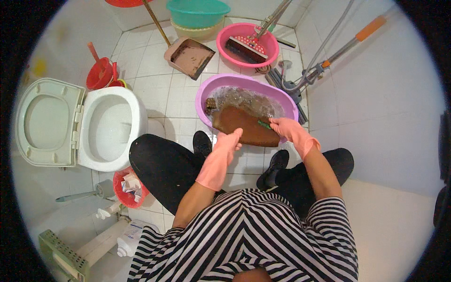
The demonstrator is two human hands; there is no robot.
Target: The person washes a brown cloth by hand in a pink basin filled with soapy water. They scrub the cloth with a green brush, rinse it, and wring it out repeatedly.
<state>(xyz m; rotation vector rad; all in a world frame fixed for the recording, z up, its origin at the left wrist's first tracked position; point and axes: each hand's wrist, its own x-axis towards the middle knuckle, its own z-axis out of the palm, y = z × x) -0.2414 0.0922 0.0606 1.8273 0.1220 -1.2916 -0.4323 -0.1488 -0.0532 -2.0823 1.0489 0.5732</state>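
Note:
Both my hands wear pink rubber gloves. A flat brown piece, mat-like (242, 126), leans on the near rim of an oval purple basin (205, 87), tilted down into murky, foamy water. My left hand (229, 142) grips its near edge at the left, thumb on top. My right hand (287, 129) is closed round a green brush-like tool (264, 124), held against the right part of the brown surface. Most of that tool is hidden by the glove. A patterned brown bit (209, 106) shows at the basin's left inside wall.
A toilet (136, 113) with raised seat stands left, a red waste bin (123, 198) below it. Beyond the basin are a dustpan (181, 43), a pink basin (221, 40) holding a broom head, and stacked basins (198, 8). A mop with an orange-gripped pole (345, 47) leans at right.

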